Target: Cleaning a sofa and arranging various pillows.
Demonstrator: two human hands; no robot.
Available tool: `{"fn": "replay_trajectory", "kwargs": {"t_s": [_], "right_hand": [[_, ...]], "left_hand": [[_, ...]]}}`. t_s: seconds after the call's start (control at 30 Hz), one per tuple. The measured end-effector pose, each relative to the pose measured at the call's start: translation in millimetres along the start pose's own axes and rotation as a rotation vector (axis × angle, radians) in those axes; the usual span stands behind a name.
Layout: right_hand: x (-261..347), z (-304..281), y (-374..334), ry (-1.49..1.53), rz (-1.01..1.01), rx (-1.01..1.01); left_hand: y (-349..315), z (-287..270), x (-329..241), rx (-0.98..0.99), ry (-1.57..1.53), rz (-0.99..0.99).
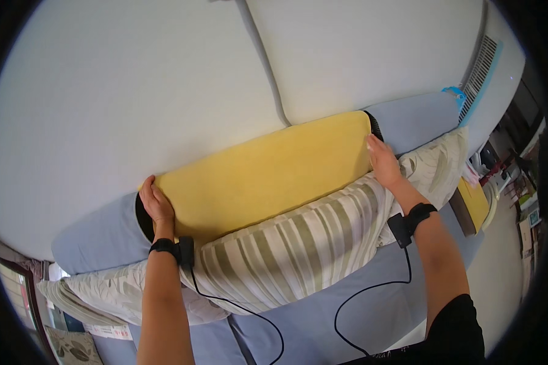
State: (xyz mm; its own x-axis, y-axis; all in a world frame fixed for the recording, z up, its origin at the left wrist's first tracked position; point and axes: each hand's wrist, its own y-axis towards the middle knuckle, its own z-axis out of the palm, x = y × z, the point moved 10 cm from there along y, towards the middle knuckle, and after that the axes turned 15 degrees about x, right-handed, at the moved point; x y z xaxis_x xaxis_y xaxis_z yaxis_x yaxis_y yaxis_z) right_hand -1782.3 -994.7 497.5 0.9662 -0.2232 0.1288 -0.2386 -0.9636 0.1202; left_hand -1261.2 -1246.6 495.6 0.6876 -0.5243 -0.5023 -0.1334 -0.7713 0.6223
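Note:
A long yellow pad (pixel 268 167) with a dark underside lies along the top of a blue-grey sofa back, by the wall. At its left end, my left hand (pixel 157 202) is closed on the edge, fingers pointing up. My right hand (pixel 383 161) grips the opposite end, beside the dark underside that shows there. Right below the pad, a pillow with green and cream stripes (pixel 286 255) leans against the sofa back. Black straps with small boxes and cables are on both my wrists.
The sofa back (pixel 100 237) runs out past both ends of the pad. Leaf-patterned pillows (pixel 438 158) lie on either side. A yellow block with a dark side (pixel 472 204) is at the right end. A grey cable (pixel 265 58) runs down the white wall (pixel 134 85).

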Motion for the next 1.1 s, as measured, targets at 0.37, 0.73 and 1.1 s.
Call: {"fn": "replay_trajectory", "kwargs": {"t_s": [0.37, 0.73, 1.1], "right_hand": [[323.8, 50.4, 18.3, 0.244, -0.95, 0.002], [58.1, -19.1, 76.9, 0.091, -0.167, -0.268], [56.7, -5.1, 85.8, 0.164, 0.036, -0.267]], "left_hand": [[-1.2, -5.2, 0.8, -0.016, -0.018, -0.028], [1.7, -5.5, -3.0, -0.011, -0.025, -0.049], [0.5, -7.7, -0.7, 0.007, -0.009, -0.083]]}}
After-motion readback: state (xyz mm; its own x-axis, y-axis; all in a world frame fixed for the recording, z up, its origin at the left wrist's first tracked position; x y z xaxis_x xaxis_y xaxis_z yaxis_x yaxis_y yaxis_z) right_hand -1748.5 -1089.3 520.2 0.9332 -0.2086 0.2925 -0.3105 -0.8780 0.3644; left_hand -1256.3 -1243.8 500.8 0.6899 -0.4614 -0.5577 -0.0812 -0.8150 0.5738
